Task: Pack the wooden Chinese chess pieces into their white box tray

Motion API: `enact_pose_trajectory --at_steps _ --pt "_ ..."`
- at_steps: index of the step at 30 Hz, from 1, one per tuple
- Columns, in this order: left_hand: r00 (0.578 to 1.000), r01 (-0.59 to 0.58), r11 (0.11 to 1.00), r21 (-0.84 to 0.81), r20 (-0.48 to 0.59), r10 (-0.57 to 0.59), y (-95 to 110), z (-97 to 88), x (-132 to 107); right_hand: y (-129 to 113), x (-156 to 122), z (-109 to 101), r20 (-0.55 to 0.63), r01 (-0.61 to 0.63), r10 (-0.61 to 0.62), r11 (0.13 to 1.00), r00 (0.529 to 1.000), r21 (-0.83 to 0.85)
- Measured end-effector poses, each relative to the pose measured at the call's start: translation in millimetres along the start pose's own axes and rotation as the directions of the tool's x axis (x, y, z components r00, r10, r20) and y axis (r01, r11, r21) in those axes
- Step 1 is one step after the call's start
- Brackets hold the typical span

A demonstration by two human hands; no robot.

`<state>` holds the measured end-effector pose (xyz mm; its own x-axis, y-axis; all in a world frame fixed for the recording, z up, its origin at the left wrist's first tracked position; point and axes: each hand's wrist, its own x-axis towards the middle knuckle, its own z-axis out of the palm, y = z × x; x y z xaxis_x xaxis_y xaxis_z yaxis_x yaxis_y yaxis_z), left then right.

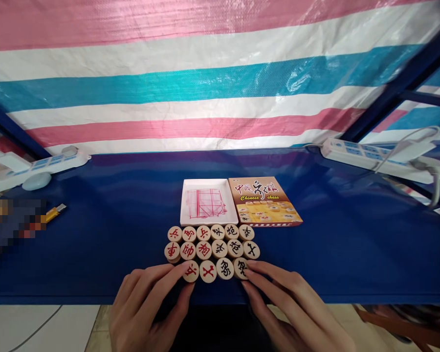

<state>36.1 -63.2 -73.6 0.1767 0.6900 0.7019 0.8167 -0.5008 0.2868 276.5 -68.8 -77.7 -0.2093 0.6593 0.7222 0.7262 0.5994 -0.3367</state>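
Round wooden Chinese chess pieces stand in three rows near the table's front edge, red characters on the left and black on the right. Some look stacked. At the left end of the front row, my left hand [152, 298] has its thumb and index finger on a red-marked chess piece [191, 272]. My right hand [291, 298] pinches the black-marked chess piece [241, 268] at the row's right end. Between them sit a red-marked piece [208, 272] and a black-marked piece [225, 269]. My fingertips cover part of the end pieces.
Behind the pieces lie a white box tray [185, 215] with red line printing and a Chinese chess box lid [266, 200]. Power strips stand at the back left [58, 164] and back right [359, 152]. A yellow utility knife [53, 213] lies left, beside a blurred patch.
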Motion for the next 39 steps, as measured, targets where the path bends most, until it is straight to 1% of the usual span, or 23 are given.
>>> enact_pose_trajectory --at_steps 1,3,5,6,7,9,10,12,13,14,16,17,19,21,23,24,27,33,36,39 --pt "1.000 0.022 1.000 -0.001 -0.004 -0.022 2 -1.1 0 0 0 -1 0.000 0.000 0.000 1.000 1.000 -0.002" --pt "0.992 0.123 0.992 -0.025 -0.020 -0.124 5 -6.3 0 1 2 -8 0.006 -0.018 0.018 1.000 1.000 0.002" --pt "0.967 0.252 0.964 -0.083 -0.014 -0.254 5 -16.6 3 2 8 -18 0.026 -0.047 0.046 0.999 0.999 0.019" --pt "0.956 0.293 0.949 -0.115 0.006 -0.295 2 -23.5 5 3 13 -24 0.039 -0.063 0.062 0.998 0.997 0.029" --pt "0.951 0.309 0.939 -0.147 0.031 -0.308 -2 -31.2 10 4 20 -30 0.043 -0.079 0.078 0.996 0.996 0.034" --pt "0.969 0.248 0.954 -0.171 0.046 -0.244 -13 -46.5 25 8 36 -42 0.040 -0.105 0.104 0.993 0.994 0.043" --pt "0.971 0.239 0.956 -0.171 0.037 -0.236 -19 -52.8 35 11 47 -46 0.046 -0.114 0.112 0.992 0.993 0.050" --pt "0.977 0.186 0.973 -0.136 0.131 -0.168 -30 -59.6 61 18 72 -49 0.078 -0.106 0.099 0.991 0.992 0.084" --pt "0.978 0.143 0.981 -0.130 0.172 -0.120 -35 -59.1 76 22 86 -47 0.089 -0.083 0.073 0.991 0.993 0.105" --pt "0.978 0.109 0.984 -0.139 0.192 -0.081 -39 -55.6 92 27 101 -43 0.124 -0.049 0.033 0.991 0.992 0.123" --pt "0.976 0.030 0.983 -0.180 0.218 0.010 -47 -40.0 122 39 132 -29 0.239 0.038 -0.071 0.990 0.968 0.139" --pt "0.970 0.006 0.980 -0.199 0.239 0.043 -52 -28.8 135 45 146 -20 0.312 0.063 -0.090 0.993 0.946 0.095" --pt "0.948 -0.062 0.971 -0.230 0.291 0.129 -63 -2.7 156 58 169 0 0.437 0.164 -0.138 0.986 0.889 -0.023" --pt "0.939 -0.123 0.973 -0.196 0.293 0.178 -75 22.8 168 70 182 19 0.466 0.198 -0.149 0.979 0.872 -0.057" --pt "0.937 -0.120 0.977 -0.173 0.305 0.170 -85 42.5 172 79 184 32 0.482 0.222 -0.160 0.972 0.861 -0.074" --pt "0.935 -0.112 0.979 -0.170 0.314 0.162 -88 49.2 171 82 183 36 0.487 0.232 -0.165 0.969 0.858 -0.081" --pt "0.926 -0.072 0.983 -0.167 0.354 0.128 -94 57.4 163 90 176 39 0.484 0.252 -0.169 0.962 0.858 -0.110" --pt "0.900 -0.034 0.985 -0.170 0.423 0.104 -95 56.5 151 99 169 40 0.448 0.251 -0.141 0.947 0.883 -0.198" --pt "0.893 -0.036 0.982 -0.184 0.436 0.115 -96 59.4 150 97 165 45 0.431 0.225 -0.106 0.946 0.896 -0.235" --pt "0.896 -0.043 0.981 -0.188 0.426 0.121 -97 61.8 150 95 160 49 0.406 0.172 -0.054 0.950 0.912 -0.259"
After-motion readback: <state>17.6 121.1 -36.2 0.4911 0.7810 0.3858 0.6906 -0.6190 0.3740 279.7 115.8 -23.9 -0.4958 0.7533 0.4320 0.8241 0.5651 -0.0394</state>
